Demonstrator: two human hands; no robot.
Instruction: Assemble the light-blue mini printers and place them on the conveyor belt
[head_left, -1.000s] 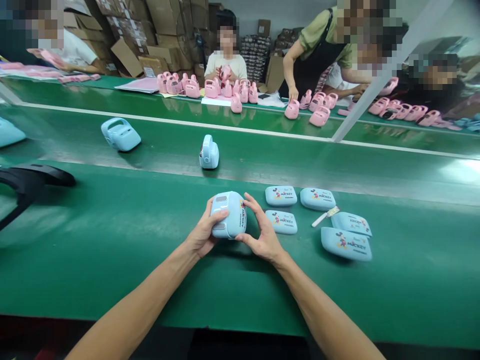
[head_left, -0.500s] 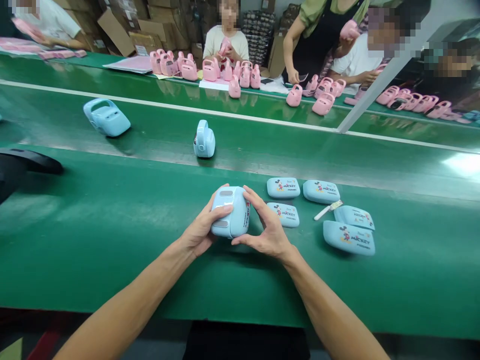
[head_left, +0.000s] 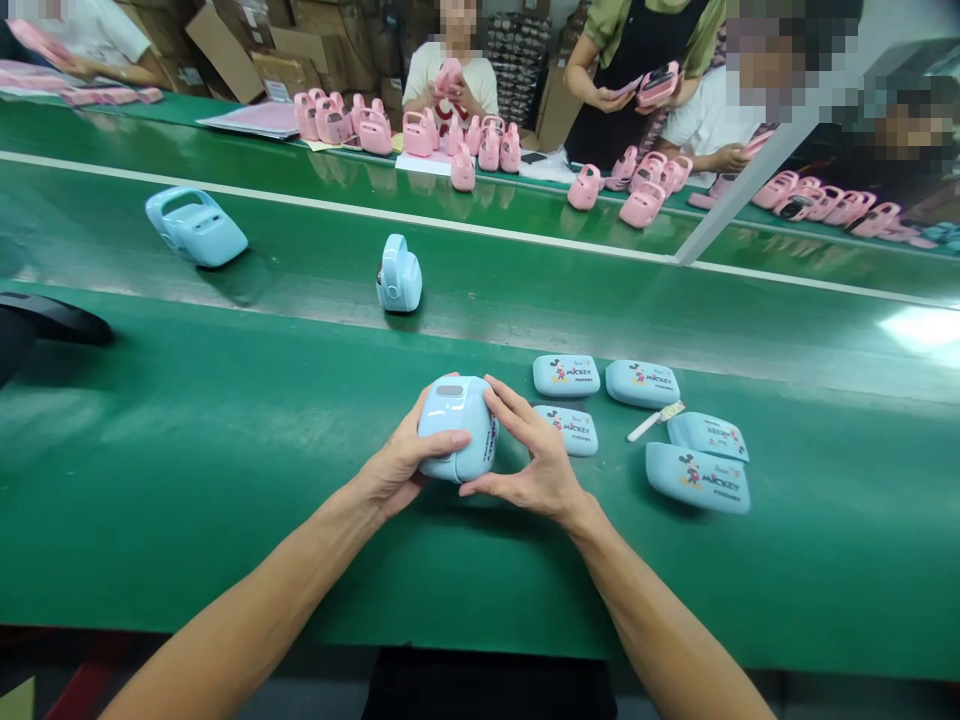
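Between my hands is a light blue rounded plastic casing (head_left: 457,410), with a grey oval pad showing on its upper face and dark print on its right side. My left hand (head_left: 401,455) grips it from the left, the thumb lying across the face. From the right, my right hand (head_left: 536,455) holds the printed side, fingers at the top corner and thumb at the bottom. Just right of that hand lies a blue printed cover (head_left: 577,430), partly hidden by it. Another printed cover (head_left: 566,376) is behind it.
More printed covers (head_left: 697,478) and a white-handled tool (head_left: 654,421) lie to the right. Two blue handled units (head_left: 400,275) sit on the conveyor beyond. Several pink units (head_left: 375,128) line the far side, where people work. A dark object (head_left: 56,318) juts in at left.
The blue units on the conveyor have shifted slightly left. My left thumb has slid down the casing's face. Across the table, a standing person now holds a pink unit with both hands.
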